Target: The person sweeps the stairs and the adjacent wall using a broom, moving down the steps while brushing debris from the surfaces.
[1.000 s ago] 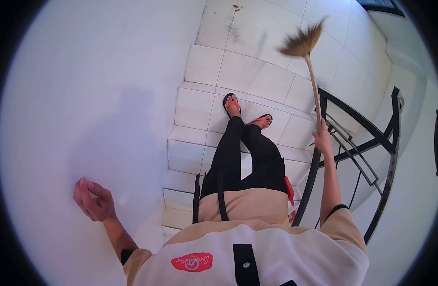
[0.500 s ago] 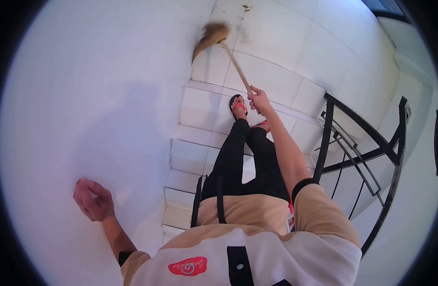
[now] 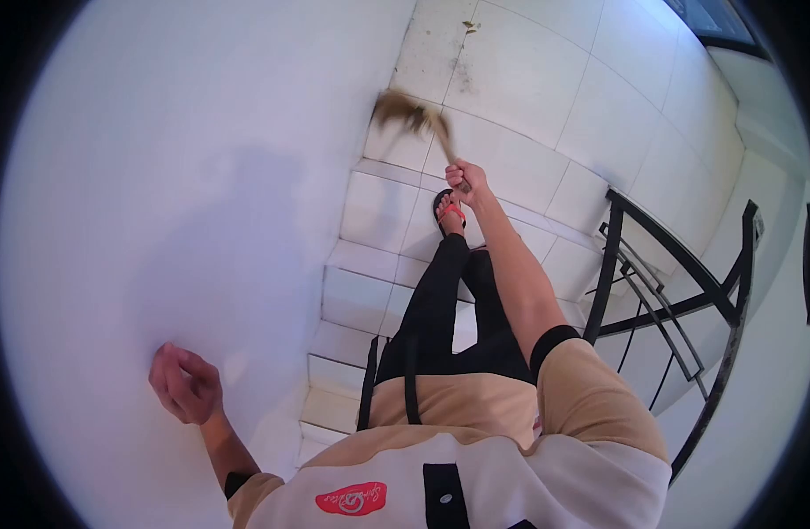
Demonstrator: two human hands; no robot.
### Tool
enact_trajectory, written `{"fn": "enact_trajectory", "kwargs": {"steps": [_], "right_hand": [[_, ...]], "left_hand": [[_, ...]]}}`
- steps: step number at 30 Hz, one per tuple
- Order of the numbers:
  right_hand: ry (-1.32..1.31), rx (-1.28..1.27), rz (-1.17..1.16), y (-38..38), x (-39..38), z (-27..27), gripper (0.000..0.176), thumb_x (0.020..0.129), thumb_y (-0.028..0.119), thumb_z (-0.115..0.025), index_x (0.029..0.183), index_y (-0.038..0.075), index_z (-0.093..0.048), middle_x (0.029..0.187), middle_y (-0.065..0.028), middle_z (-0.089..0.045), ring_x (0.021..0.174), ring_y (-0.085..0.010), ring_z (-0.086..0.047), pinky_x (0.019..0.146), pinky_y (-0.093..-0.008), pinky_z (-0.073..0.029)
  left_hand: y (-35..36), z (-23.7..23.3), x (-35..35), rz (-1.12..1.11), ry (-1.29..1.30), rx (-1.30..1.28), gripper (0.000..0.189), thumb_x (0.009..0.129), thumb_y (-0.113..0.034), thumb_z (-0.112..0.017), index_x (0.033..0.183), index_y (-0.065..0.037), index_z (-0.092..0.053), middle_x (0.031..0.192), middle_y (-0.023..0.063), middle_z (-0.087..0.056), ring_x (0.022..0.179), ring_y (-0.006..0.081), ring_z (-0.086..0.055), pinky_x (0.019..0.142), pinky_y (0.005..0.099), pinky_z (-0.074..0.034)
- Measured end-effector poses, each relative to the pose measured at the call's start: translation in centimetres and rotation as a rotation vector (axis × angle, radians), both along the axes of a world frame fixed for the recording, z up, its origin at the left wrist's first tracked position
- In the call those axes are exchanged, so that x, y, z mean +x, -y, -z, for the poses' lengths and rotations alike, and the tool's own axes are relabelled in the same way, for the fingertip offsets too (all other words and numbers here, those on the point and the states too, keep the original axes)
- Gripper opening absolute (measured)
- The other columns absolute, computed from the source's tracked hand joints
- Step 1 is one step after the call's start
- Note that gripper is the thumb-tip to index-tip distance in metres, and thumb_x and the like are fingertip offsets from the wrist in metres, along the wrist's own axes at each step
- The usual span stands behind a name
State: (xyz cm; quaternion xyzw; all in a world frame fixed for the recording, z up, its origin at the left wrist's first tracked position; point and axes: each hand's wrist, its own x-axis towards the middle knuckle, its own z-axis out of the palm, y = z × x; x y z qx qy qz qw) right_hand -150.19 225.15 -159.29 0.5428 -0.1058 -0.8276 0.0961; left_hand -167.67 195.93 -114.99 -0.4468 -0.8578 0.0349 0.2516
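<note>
My right hand (image 3: 468,181) is wrapped round the short handle of a broom (image 3: 444,139). Brown bristles, blurred by motion, fan out over the white tiles close to the wall. Over at the left, my left hand (image 3: 184,383) hangs in front of the white wall (image 3: 220,220), its fingers loosely curled and nothing showing in them. Dark specks of dirt (image 3: 464,78) and a few small leaf-like bits (image 3: 469,28) lie on the tiled floor (image 3: 528,97) beyond the bristles.
Tiled stair steps (image 3: 356,295) descend along the wall, and my feet in black sandals with red straps (image 3: 450,212) stand on one. A black metal railing (image 3: 669,234) rises on the right. At the top right is a dark-framed glass pane (image 3: 718,22).
The broom head has swept back toward me and the handle now stands steeper in view. My right hand has shifted slightly left; the left hand stays curled by the wall.
</note>
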Motion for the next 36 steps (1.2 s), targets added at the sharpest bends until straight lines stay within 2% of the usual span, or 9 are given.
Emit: {"fn": "enact_trajectory", "kwargs": {"steps": [4, 8, 13, 15, 20, 24, 28, 32, 36], "right_hand": [[0.068, 0.510, -0.131, 1.8, 1.1, -11.0, 0.016, 0.087, 0.023, -0.037, 0.080, 0.010, -0.042, 0.055, 0.0006, -0.039, 0.039, -0.0067, -0.032, 0.032, -0.0193, -0.028], [0.149, 0.042, -0.118, 3.6, 7.2, -17.3, 0.022, 0.088, 0.020, -0.031, 0.094, 0.010, -0.050, 0.056, 0.0029, -0.042, 0.038, -0.0074, -0.031, 0.030, -0.0176, -0.027], [0.148, -0.107, -0.082, 2.0, 4.2, -2.5, 0.014, 0.087, 0.015, -0.036, 0.085, 0.008, -0.048, 0.062, -0.0002, -0.044, 0.040, -0.0067, -0.037, 0.030, -0.0175, -0.031], [-0.081, -0.262, 0.104, -0.2, 2.3, 0.9, 0.013, 0.086, 0.014, -0.040, 0.079, 0.004, -0.044, 0.059, -0.0002, -0.043, 0.041, -0.0071, -0.040, 0.031, -0.0184, -0.032], [0.032, 0.957, -0.537, 1.4, 5.1, -4.8, 0.020, 0.088, 0.020, -0.038, 0.080, 0.004, -0.044, 0.055, -0.0007, -0.041, 0.037, -0.0080, -0.038, 0.030, -0.0218, -0.032], [0.052, 0.480, -0.563, 0.8, 8.9, -19.4, 0.014, 0.086, 0.017, -0.040, 0.083, 0.005, -0.047, 0.059, -0.0020, -0.044, 0.042, -0.0091, -0.040, 0.032, -0.0232, -0.032], [0.174, -0.024, -0.471, -1.2, 7.2, -14.9, 0.012, 0.084, 0.015, -0.042, 0.087, 0.004, -0.045, 0.060, -0.0022, -0.044, 0.041, -0.0102, -0.038, 0.032, -0.0228, -0.031], [-0.052, 0.382, -0.527, 2.7, 5.4, -2.7, 0.017, 0.083, 0.013, -0.041, 0.095, 0.002, -0.045, 0.061, -0.0032, -0.045, 0.039, -0.0112, -0.036, 0.031, -0.0236, -0.031], [0.004, 0.464, -0.525, 3.1, 8.1, -12.9, 0.021, 0.083, 0.011, -0.040, 0.099, 0.000, -0.044, 0.060, -0.0031, -0.045, 0.038, -0.0100, -0.035, 0.031, -0.0228, -0.030]], "left_hand": [[0.2, -0.1, -0.3, 0.005, -0.008, -0.043, 0.011, 0.075, 0.008, -0.053, 0.086, 0.007, -0.052, 0.076, 0.0144, -0.058, 0.062, 0.0230, -0.057, 0.054, 0.0287, -0.050], [0.0, 0.3, -0.6, 0.025, -0.003, -0.007, 0.014, 0.074, 0.009, -0.052, 0.088, 0.007, -0.052, 0.076, 0.0144, -0.056, 0.060, 0.0227, -0.055, 0.052, 0.0295, -0.048], [-0.2, 0.1, -0.2, 0.026, -0.018, -0.051, 0.014, 0.074, 0.009, -0.052, 0.088, 0.007, -0.052, 0.077, 0.0146, -0.056, 0.060, 0.0223, -0.055, 0.050, 0.0272, -0.046], [-0.2, 0.4, -0.3, 0.013, -0.025, -0.030, 0.014, 0.074, 0.009, -0.053, 0.087, 0.007, -0.052, 0.077, 0.0145, -0.056, 0.059, 0.0221, -0.054, 0.050, 0.0271, -0.046], [-0.3, 0.2, -0.6, 0.034, -0.036, -0.021, 0.013, 0.074, 0.008, -0.053, 0.087, 0.007, -0.053, 0.076, 0.0145, -0.056, 0.058, 0.0218, -0.054, 0.049, 0.0270, -0.046], [-0.5, 0.2, -1.0, 0.019, -0.045, -0.010, 0.012, 0.074, 0.008, -0.053, 0.086, 0.007, -0.053, 0.075, 0.0146, -0.056, 0.058, 0.0217, -0.054, 0.049, 0.0266, -0.046], [-0.9, 0.4, -0.9, 0.036, -0.079, -0.018, 0.012, 0.074, 0.008, -0.053, 0.086, 0.008, -0.053, 0.073, 0.0146, -0.057, 0.057, 0.0214, -0.054, 0.048, 0.0261, -0.046], [-1.1, 0.6, -0.5, -0.002, -0.070, 0.004, 0.012, 0.074, 0.008, -0.053, 0.086, 0.008, -0.054, 0.071, 0.0144, -0.057, 0.055, 0.0210, -0.054, 0.047, 0.0254, -0.046], [-0.7, 0.7, -1.0, -0.007, -0.077, 0.027, 0.010, 0.074, 0.008, -0.053, 0.084, 0.008, -0.054, 0.071, 0.0141, -0.057, 0.055, 0.0208, -0.054, 0.046, 0.0251, -0.046]]}}
